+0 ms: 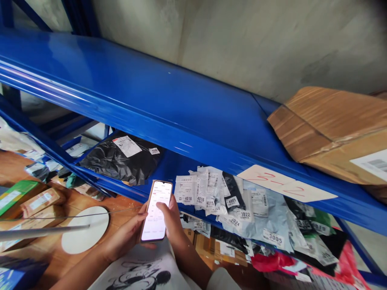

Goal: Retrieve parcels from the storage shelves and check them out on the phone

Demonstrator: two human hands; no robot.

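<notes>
A smartphone (155,225) with a bright white screen of text is held upright in front of my shirt. Wrapped round its left edge and lower back is my left hand (128,233). My right hand (171,211) grips the right side, its thumb resting on the upper middle of the screen. The on-screen text is too small to read. Just beyond the phone, on the lower shelf, lie a black plastic parcel (121,163) to the left and a row of grey and white mailing bags (254,209) with numbered labels to the right.
A blue metal shelf (169,108) crosses the view, with a large cardboard box (335,129) at its right and a handwritten paper sign (287,183) on its edge. More boxes (42,201) stand on the floor at left, near a round white base (87,231) with a pole.
</notes>
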